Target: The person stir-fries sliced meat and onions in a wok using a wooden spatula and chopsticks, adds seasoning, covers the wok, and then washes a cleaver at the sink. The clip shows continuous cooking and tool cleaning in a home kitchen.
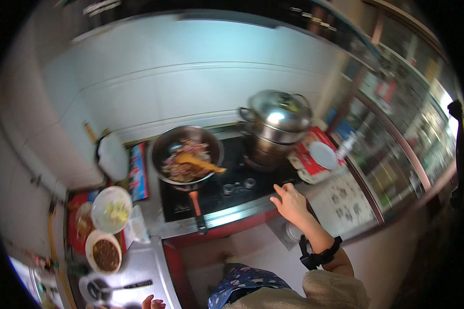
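Observation:
My right hand (290,201) is held over the front edge of the black glass cooktop (210,206), fingers spread and empty, right of the two knobs. Only the fingertips of my left hand (153,303) show at the bottom edge, beside the metal counter; the rest is cut off. On the left burner sits a frying pan (153,154) with chopped, browned food (185,170) in it. A wooden spatula (201,163) rests in the food, its end over the rim. The pan's handle (195,208) points toward me.
A lidded steel steamer pot (270,143) stands on the right burner, near a white plate (322,155) on a red box. Left are a bowl with pale pieces (100,208), a bowl of dark sauce (117,266), a ladle (135,285) and a blue-red box (139,170).

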`<state>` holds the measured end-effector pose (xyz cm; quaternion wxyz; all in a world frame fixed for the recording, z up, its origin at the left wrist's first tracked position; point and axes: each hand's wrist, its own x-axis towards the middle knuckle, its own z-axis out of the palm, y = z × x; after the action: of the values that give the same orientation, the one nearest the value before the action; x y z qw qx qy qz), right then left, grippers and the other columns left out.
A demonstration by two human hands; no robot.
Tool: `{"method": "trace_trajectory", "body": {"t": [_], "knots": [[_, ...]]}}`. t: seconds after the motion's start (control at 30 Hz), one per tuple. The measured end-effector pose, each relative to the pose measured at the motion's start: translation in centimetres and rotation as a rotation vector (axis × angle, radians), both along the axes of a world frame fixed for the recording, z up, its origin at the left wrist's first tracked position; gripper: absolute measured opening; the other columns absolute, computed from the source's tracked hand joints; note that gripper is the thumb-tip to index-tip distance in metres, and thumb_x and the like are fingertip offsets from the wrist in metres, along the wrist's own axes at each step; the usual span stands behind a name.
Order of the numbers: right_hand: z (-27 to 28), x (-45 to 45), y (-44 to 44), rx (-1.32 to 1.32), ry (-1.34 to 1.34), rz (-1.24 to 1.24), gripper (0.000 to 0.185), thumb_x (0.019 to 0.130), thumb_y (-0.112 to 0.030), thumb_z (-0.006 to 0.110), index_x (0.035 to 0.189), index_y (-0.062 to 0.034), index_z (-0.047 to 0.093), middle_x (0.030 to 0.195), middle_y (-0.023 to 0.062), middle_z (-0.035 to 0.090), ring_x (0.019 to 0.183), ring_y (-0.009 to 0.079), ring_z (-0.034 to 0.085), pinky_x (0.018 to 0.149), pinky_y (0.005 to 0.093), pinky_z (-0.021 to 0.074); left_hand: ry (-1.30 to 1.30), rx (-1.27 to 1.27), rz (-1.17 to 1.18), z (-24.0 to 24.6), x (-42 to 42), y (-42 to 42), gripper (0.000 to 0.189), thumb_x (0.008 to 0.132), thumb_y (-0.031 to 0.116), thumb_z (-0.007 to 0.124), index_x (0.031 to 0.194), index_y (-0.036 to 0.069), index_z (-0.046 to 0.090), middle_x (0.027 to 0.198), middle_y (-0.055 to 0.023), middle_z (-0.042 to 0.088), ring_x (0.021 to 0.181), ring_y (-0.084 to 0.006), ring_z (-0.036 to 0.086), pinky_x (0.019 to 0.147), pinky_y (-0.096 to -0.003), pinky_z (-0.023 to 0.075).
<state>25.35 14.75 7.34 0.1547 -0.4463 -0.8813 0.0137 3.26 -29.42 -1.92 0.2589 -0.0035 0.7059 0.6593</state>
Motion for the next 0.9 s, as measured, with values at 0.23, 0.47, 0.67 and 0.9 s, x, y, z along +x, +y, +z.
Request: {"method": "trace_trajectory", "body": {"t": [0.23, 0.47, 0.67, 0.9], "knots": [[-1.6, 13.1, -2.4, -0.037, 0.070, -0.300, 0.041, 0.081, -0.027, 0.066, 0.116, -0.0074, 0.059, 0.095, 0.0162, 0.056, 0.086, 0.0336, 0.058, 0.070, 0.0423, 0.0488, 0.115, 0.033, -0.324, 2.7, -2.9, 7.3, 0.033, 0.092, 0.017, 0.054, 0.120, -0.001, 0.054, 0.094, -0.0097, 0.062, 0.083, -0.0163, 0.059, 0.079, -0.0282, 0.0488], [-3.7, 19.3, 1.2, -0.099, 0.142, -0.377, 0.039, 0.080, -0.027, 0.065, 0.113, -0.0056, 0.060, 0.101, 0.0194, 0.055, 0.090, 0.0379, 0.057, 0.076, 0.0418, 0.0483, 0.877, -0.031, -0.473, 11.2, 0.2, 21.8, 0.038, 0.089, 0.010, 0.058, 0.125, -0.001, 0.052, 0.098, -0.0084, 0.064, 0.086, -0.0132, 0.056, 0.071, -0.0238, 0.0451], [-5.7, 29.4, 9.8, -0.121, 0.199, -0.412, 0.037, 0.081, -0.022, 0.064, 0.111, -0.0017, 0.058, 0.100, 0.0199, 0.054, 0.090, 0.0370, 0.056, 0.075, 0.0455, 0.0466, 1.781, -0.129, -0.263, 27.0, 7.5, 37.1, 0.052, 0.072, -0.002, 0.062, 0.121, -0.001, 0.045, 0.137, -0.0231, 0.040, 0.125, -0.0393, 0.040, 0.105, -0.0466, 0.0307], [-5.5, 39.4, 16.8, -0.031, 0.311, -0.400, 0.024, 0.087, -0.018, 0.056, 0.102, -0.0007, 0.064, 0.108, 0.0224, 0.060, 0.106, 0.0385, 0.052, 0.092, 0.0421, 0.0417, 2.029, 0.058, 0.230, 36.2, 8.7, 51.3, 0.037, 0.076, -0.002, 0.053, 0.110, 0.000, 0.041, 0.143, -0.0200, 0.032, 0.131, -0.0374, 0.032, 0.109, -0.0499, 0.0221]]}}
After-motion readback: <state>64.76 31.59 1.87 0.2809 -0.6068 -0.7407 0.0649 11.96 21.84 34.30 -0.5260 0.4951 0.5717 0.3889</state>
